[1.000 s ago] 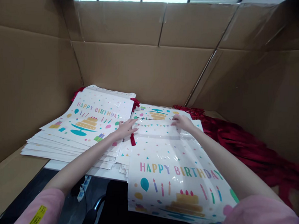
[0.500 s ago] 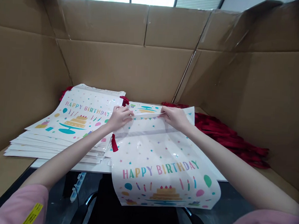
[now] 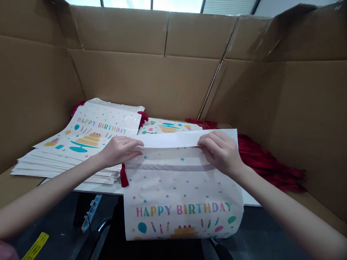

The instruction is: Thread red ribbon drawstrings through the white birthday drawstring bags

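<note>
Just right of the stack of HAPPY BIRTHDAY sheets [image 3: 86,134], I see the person holding one HAPPY BIRTHDAY sheet [image 3: 184,189], its plain white strip running across the top between both hands. The right hand [image 3: 222,152], on the side farther from the stack, is closed on that strip, fingers curled over its edge. The left hand [image 3: 119,152], by the stack's right side, has its fingertips at the strip's other end and its thumb a little apart below; I cannot tell whether they pinch it. A red ribbon [image 3: 124,176] hangs at the held sheet's edge nearest the stack. The sheet's lower part, with print of candles, balloons and cake, droops and curls.

Another printed sheet [image 3: 176,126] lies beyond it, to the right of the stack. Farther right of the stack sits a heap of dark red ribbons [image 3: 268,163]. A red bow [image 3: 143,118] shows at the stack's back right corner, and a cardboard wall [image 3: 135,76] rises behind the stack. Below the stack, a power strip [image 3: 91,213] shows.
</note>
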Available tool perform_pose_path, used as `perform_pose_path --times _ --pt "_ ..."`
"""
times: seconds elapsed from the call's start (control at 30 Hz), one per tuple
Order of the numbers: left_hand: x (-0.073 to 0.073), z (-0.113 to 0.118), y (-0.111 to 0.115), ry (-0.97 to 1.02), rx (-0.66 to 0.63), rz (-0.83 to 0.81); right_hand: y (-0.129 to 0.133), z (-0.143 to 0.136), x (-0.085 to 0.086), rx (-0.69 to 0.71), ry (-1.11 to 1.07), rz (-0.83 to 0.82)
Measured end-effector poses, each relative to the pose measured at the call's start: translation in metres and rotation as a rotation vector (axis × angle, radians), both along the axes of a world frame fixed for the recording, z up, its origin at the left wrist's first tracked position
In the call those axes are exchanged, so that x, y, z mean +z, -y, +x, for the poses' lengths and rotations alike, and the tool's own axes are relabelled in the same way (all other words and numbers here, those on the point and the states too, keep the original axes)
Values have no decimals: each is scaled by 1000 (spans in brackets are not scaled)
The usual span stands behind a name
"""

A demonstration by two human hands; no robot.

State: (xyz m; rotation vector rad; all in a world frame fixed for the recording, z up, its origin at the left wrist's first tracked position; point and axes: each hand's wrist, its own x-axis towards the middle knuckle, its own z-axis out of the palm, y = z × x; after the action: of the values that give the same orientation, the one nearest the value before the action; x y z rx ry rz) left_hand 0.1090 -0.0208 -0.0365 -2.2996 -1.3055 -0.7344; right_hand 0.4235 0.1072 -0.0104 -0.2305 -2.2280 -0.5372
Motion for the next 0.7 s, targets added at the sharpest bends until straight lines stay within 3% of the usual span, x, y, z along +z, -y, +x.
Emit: perform_pose_path --times 0.1,0.23,0.43,0.7 --pt "2 -6 17 -80 -18 -28 14 10 2 11 16 9" --pt "6 -8 38 -199 -54 118 29 22 6 48 110 -50" --pt "19 -10 61 -350 -81 305 30 48 8 -29 404 -340" --pt "26 -26 79 -338 -100 375 37 61 -8 -97 633 -617"
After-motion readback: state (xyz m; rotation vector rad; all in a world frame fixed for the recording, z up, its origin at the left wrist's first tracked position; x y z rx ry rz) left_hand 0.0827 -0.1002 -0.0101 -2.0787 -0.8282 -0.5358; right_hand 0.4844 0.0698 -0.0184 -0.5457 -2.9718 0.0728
